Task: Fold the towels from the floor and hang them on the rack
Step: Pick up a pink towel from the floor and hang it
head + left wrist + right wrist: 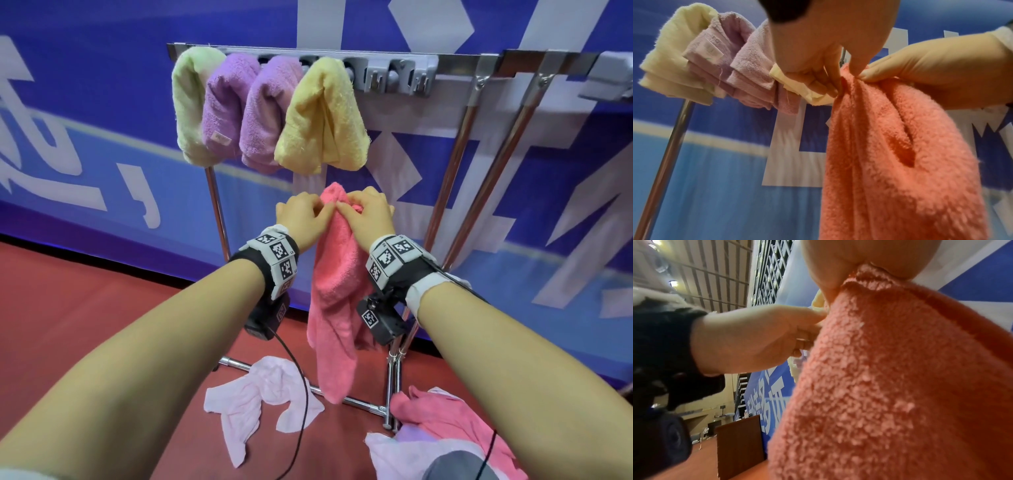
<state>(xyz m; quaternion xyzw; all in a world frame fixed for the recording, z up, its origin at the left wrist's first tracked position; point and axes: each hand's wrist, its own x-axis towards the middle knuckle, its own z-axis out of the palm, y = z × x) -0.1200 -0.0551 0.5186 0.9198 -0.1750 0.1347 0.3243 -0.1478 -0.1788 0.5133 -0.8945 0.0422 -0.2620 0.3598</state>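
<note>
Pink terry hangs bunched below the rack (308, 54): the left hand (301, 219) and right hand (370, 219) both pinch the pink towel (334, 291) at its top. Judged best: spread the hands, match corners, then fold evenly.

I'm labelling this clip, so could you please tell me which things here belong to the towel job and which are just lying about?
Part of the job:
- pink towel, pinched by the left hand and right hand
- rack with four hung towels
- pale pink towel and towel pile on the floor

Just lying about:
- blue banner
- brown cabinet
</note>
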